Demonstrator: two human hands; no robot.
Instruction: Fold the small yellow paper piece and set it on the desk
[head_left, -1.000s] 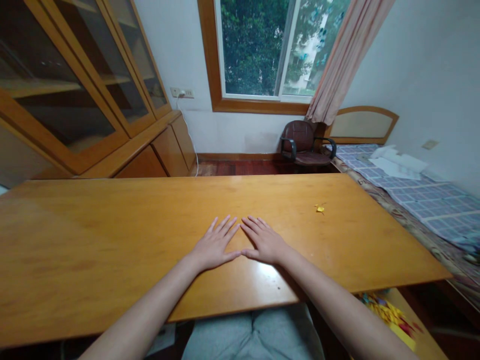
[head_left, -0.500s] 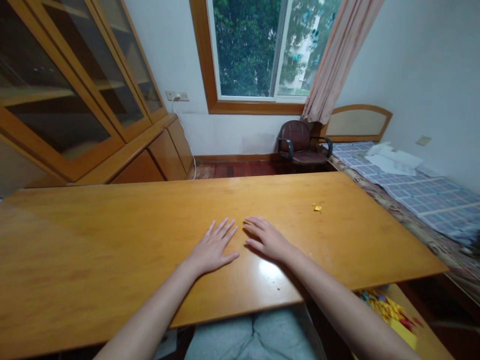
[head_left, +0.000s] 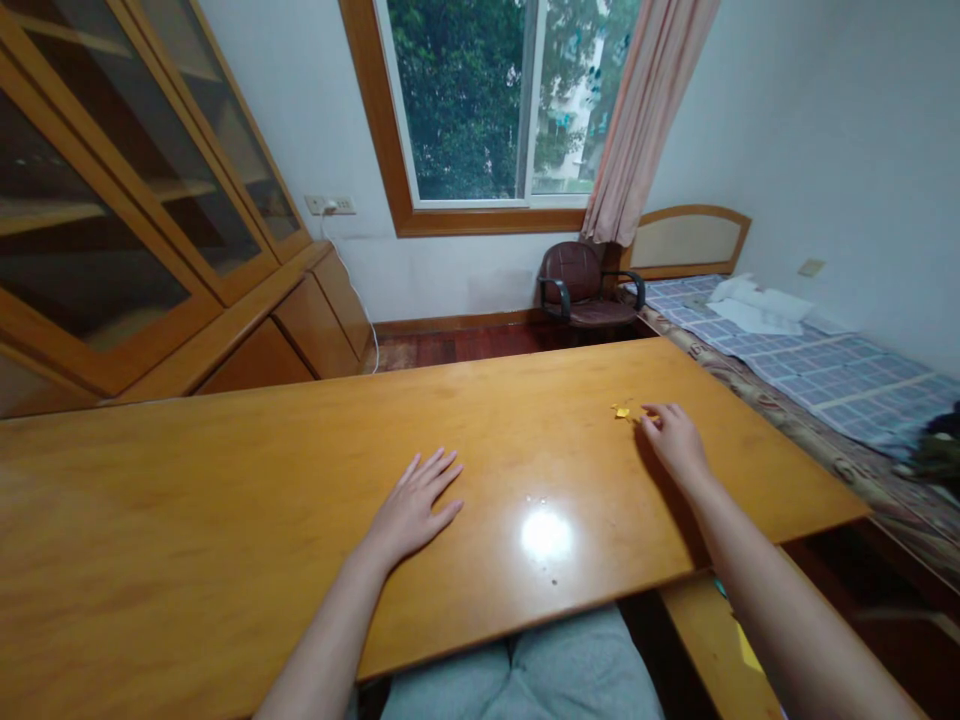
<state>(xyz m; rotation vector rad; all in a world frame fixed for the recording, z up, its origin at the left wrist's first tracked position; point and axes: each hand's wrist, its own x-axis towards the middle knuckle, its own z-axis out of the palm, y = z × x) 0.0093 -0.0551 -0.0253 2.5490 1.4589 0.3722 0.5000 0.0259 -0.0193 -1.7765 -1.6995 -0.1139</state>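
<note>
My left hand lies flat on the wooden table, palm down, fingers spread, holding nothing. My right hand is stretched out to the right side of the table, its fingertips at a small yellow folded paper piece. The fingers are loosely extended and seem to touch the piece rather than grip it. Both forearms are bare, and grey trousers show below the table's near edge.
A glass-door wooden cabinet stands at the left. A brown armchair sits under the window, beside a bed with a checked cover along the right wall. A low wooden surface lies beside my right leg.
My right hand has left its place beside the left hand and moved right and forward to the yellow paper piece. The left hand stays flat. The view has turned slightly to the right.
</note>
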